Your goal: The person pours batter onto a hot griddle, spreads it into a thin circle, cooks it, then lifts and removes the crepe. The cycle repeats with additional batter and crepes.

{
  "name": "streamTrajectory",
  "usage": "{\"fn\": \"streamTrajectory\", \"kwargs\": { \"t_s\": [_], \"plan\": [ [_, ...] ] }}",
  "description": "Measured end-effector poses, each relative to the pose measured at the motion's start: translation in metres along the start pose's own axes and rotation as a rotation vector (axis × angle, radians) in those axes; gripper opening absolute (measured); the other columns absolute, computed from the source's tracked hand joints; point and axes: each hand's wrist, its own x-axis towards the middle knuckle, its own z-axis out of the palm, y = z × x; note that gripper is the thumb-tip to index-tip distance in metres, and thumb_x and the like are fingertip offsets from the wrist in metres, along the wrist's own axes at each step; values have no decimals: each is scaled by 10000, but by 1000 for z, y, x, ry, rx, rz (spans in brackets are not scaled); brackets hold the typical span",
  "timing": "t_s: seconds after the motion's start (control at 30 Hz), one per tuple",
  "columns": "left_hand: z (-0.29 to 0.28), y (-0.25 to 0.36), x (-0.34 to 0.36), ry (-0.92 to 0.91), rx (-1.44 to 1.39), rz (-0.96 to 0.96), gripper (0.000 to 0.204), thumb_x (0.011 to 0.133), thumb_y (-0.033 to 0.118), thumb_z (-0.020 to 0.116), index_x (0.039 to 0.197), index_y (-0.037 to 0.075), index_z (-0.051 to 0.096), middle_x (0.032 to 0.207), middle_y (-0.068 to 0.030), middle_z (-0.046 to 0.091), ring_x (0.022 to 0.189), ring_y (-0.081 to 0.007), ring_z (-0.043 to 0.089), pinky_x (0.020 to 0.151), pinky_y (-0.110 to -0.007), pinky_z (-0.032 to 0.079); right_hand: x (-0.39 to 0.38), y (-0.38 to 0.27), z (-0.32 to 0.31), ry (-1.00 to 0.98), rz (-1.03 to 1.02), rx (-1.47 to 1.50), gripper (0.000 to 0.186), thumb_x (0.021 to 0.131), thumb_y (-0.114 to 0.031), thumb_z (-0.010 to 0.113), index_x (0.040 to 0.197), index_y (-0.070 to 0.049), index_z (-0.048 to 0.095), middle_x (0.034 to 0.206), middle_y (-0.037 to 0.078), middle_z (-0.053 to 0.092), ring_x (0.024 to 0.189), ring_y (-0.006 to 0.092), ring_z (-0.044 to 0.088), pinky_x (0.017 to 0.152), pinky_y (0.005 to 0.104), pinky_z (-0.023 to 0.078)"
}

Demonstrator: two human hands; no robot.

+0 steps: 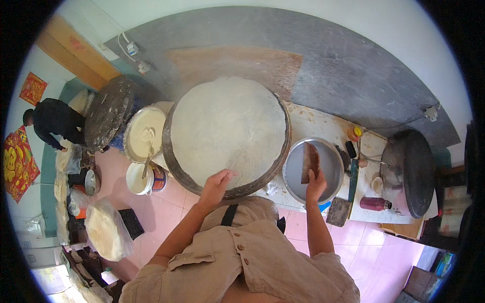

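A large round griddle (pixel 170 151) is covered by a thin pale sheet of batter (pixel 226 121), with faint steam over it. My left hand (pixel 218 183) is at the griddle's near edge, its fingers bent together over the sheet; whether they pinch it is unclear. My right hand (pixel 314 186) grips a curved wooden scraper (pixel 309 160) over a metal basin (pixel 337 169) of cloudy liquid at the griddle's right. Left of the griddle, a basin of cream batter (pixel 139 126) holds a ladle (pixel 147 161).
A white bucket (pixel 135 179) and stacked pale sheets (pixel 106 230) are at left, where another person (pixel 55 118) in dark clothes bends. The counter (pixel 316 121) carries a pink flask (pixel 374 204), cup (pixel 376 184) and dark drum (pixel 406 171) at right. A grey backboard (pixel 353 65) stands behind.
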Motion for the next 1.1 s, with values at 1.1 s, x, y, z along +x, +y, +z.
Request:
{"fn": "streamTrajectory", "kwargs": {
  "t_s": [1.1],
  "plan": [
    [28, 3, -21, -61, -127, 24, 304, 955, 108, 453, 1239, 82, 558, 718, 27, 445, 620, -65, 420, 570, -220, 382, -31, 114, 125, -164, 417, 233, 405, 784, -192, 707, 1096, 44, 603, 1022, 147, 659, 933, 235, 619, 838, 348, 472]
  ]
}}
